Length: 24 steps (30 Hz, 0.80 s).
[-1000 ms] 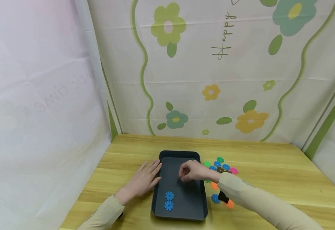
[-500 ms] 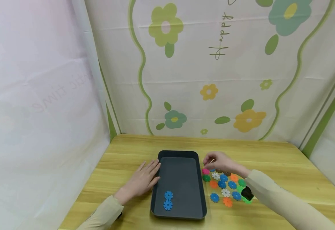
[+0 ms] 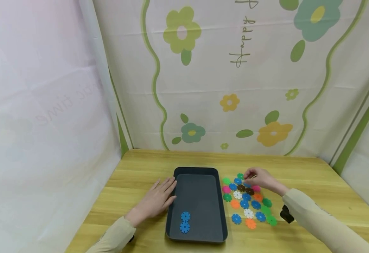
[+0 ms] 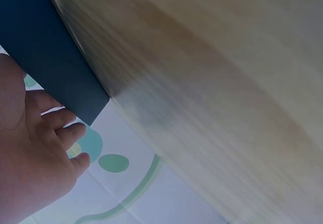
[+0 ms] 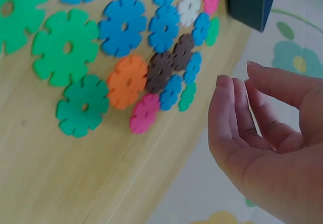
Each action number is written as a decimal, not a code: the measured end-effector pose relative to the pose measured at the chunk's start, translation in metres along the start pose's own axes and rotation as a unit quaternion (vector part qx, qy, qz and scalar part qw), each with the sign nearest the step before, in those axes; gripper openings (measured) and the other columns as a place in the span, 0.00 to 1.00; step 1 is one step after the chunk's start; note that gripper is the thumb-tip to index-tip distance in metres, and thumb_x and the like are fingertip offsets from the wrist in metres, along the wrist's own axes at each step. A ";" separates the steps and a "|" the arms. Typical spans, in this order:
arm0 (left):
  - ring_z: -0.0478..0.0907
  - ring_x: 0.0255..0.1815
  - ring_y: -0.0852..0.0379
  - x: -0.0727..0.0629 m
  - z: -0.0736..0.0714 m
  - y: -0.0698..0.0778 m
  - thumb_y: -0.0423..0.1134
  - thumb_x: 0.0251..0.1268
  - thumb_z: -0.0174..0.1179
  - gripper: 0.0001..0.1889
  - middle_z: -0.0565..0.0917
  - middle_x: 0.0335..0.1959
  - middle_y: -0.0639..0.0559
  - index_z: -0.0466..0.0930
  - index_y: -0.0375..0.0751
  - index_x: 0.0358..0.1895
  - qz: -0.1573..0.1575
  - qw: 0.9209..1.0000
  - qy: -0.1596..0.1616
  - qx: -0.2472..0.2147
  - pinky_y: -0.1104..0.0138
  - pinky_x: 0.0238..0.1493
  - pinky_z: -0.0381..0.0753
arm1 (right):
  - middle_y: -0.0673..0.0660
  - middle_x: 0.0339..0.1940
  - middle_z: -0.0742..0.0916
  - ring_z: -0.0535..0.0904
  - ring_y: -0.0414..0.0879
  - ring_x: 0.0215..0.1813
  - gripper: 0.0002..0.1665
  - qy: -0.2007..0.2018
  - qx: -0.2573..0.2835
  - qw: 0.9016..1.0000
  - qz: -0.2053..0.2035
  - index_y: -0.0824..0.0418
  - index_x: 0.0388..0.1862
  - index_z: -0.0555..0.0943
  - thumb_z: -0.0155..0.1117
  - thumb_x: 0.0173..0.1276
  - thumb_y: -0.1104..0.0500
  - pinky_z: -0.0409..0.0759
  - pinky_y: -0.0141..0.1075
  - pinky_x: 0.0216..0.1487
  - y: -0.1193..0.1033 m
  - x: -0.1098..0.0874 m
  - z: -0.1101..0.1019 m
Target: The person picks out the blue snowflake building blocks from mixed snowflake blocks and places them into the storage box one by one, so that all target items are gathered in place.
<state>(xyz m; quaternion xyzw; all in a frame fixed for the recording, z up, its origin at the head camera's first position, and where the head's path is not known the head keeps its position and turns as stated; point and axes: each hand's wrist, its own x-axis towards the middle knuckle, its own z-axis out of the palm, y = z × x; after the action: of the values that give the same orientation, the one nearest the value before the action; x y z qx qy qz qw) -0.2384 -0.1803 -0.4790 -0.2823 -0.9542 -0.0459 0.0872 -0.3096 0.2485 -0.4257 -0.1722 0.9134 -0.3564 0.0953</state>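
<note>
My left hand (image 3: pixel 156 197) lies with straight fingers along the left rim of a dark grey tray (image 3: pixel 200 200); the left wrist view shows its fingertips at the tray's outer wall (image 4: pixel 55 57). Inside the tray, near the front left, two blue notched discs (image 3: pixel 185 222) lie end to end. My right hand (image 3: pixel 261 179) hovers over the far side of a spread of coloured notched discs. In the right wrist view its thumb and bent fingers stand apart with nothing between them. Nearest below it are blue, green, brown and pink discs (image 5: pixel 145 114).
Several flat discs lie right of the tray, among them a white disc (image 3: pixel 248 213), an orange disc (image 3: pixel 250 223) and a light green disc (image 3: pixel 271 220). A printed curtain (image 3: pixel 203 77) hangs behind the wooden table (image 3: pixel 304 182).
My right hand has moved from over the tray rightward to above the far side of the discs, uncovering more of them. The left hand and the two blue discs in the tray stay put.
</note>
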 end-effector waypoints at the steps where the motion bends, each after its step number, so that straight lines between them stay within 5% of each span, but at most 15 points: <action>1: 0.63 0.78 0.44 0.000 0.000 0.000 0.53 0.79 0.46 0.31 0.63 0.78 0.43 0.62 0.38 0.75 0.001 1.000 0.001 -0.001 0.44 0.77 0.59 | 0.59 0.36 0.86 0.80 0.45 0.37 0.11 0.004 -0.004 1.000 0.002 0.70 0.42 0.81 0.67 0.65 0.63 0.81 0.34 0.36 0.003 0.001 0.000; 10: 0.61 0.79 0.47 -0.001 0.001 0.000 0.55 0.79 0.44 0.32 0.62 0.79 0.46 0.60 0.41 0.77 -0.006 1.000 -0.007 0.008 0.46 0.78 0.59 | 0.60 0.33 0.85 0.79 0.44 0.35 0.09 0.029 -0.087 0.996 0.001 0.71 0.39 0.80 0.68 0.59 0.70 0.81 0.35 0.37 0.026 0.010 0.002; 24: 0.60 0.79 0.48 -0.001 0.002 0.000 0.56 0.79 0.43 0.32 0.61 0.79 0.46 0.60 0.41 0.77 -0.007 1.000 -0.005 0.001 0.46 0.78 0.58 | 0.60 0.34 0.86 0.80 0.46 0.36 0.13 0.014 -0.105 0.994 0.015 0.72 0.39 0.82 0.73 0.56 0.68 0.84 0.44 0.42 0.036 0.019 0.005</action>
<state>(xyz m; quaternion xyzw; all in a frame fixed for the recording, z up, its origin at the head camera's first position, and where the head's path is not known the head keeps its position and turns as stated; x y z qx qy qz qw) -0.2380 -0.1808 -0.4811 -0.2753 -0.9568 -0.0440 0.0826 -0.3347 0.2625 -0.4546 -0.1622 0.9495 -0.2594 0.0693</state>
